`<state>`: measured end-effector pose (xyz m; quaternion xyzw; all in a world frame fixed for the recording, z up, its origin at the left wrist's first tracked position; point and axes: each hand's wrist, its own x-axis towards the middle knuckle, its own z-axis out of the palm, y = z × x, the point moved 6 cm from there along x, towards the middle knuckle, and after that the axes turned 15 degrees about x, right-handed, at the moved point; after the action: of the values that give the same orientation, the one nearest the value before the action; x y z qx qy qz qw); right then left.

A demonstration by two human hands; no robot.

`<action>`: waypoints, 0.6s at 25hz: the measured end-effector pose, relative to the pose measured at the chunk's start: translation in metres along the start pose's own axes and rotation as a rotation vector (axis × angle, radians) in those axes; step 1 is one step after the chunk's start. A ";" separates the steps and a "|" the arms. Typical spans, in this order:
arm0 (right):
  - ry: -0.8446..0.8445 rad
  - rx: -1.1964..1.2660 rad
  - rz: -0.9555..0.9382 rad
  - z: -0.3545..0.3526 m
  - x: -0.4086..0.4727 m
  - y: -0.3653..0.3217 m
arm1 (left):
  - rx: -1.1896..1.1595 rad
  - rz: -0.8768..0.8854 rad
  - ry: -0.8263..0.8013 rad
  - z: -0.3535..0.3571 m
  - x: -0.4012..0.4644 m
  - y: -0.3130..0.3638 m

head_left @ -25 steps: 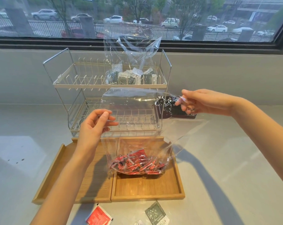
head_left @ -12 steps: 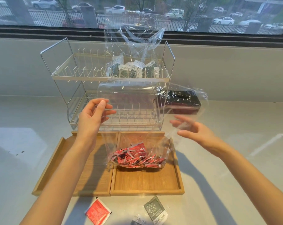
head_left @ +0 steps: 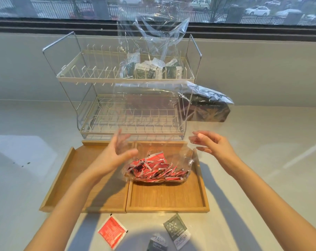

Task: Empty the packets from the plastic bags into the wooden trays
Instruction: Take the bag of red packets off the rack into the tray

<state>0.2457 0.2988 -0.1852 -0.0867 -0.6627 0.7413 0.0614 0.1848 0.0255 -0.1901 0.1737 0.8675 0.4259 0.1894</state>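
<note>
My left hand [head_left: 117,153] is in the middle of the frame, with the fingers spread and a little blurred, and it holds nothing. It is at the left side of a clear plastic bag [head_left: 151,124], and I cannot tell if the fingertips touch the thin film. My right hand [head_left: 210,144] is at the right side of the same bag, the fingers loosely open and curved, and it also pinches nothing.

The bag stands tall and wrinkled, and its bottom rests on the right wooden tray [head_left: 168,196]. In the bottom lies a heap of small flat red packets [head_left: 153,169] with white edges. The left wooden tray [head_left: 77,178] touches the right one side by side. Both are shallow rectangles of light wood with low rims and a fine grain.

Behind the trays, in the upper middle, stands a wire rack [head_left: 128,98] of two levels, made of thin shiny metal rods. On its upper level sits a second clear bag [head_left: 151,42] with grey and white packets [head_left: 153,71] in it. To the right of the rack lies a dark glossy bag [head_left: 208,107], crumpled.

In the lower part of the frame, on the smooth pale counter [head_left: 262,160], lie a loose red packet [head_left: 112,231] and a grey packet [head_left: 177,230], both square and flat. A third, dark packet [head_left: 157,243] is at the bottom edge, partly cut off.
</note>
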 end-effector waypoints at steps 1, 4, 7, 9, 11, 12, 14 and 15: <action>-0.028 0.004 0.021 0.002 -0.001 0.006 | 0.029 -0.055 -0.052 0.015 -0.001 -0.015; -0.142 -0.061 0.112 0.010 -0.007 0.031 | -0.039 -0.099 -0.131 0.051 0.000 -0.052; -0.198 -0.164 0.257 0.014 -0.015 0.069 | -0.069 -0.131 -0.145 0.064 0.008 -0.071; -0.249 -0.233 0.344 0.019 -0.021 0.092 | -0.139 -0.184 -0.155 0.068 0.009 -0.084; -0.274 -0.327 0.363 0.023 -0.026 0.107 | -0.139 -0.220 -0.101 0.069 0.008 -0.091; -0.261 -0.369 0.349 0.024 -0.026 0.110 | -0.092 -0.223 -0.044 0.067 0.008 -0.093; -0.220 -0.426 0.305 0.025 -0.025 0.113 | 0.065 -0.208 0.090 0.063 0.009 -0.093; -0.189 -0.451 0.270 0.026 -0.025 0.111 | 0.141 -0.207 0.161 0.061 0.009 -0.091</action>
<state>0.2668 0.2554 -0.2919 -0.1163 -0.7962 0.5813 -0.1209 0.1928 0.0182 -0.2992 0.0617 0.9210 0.3546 0.1492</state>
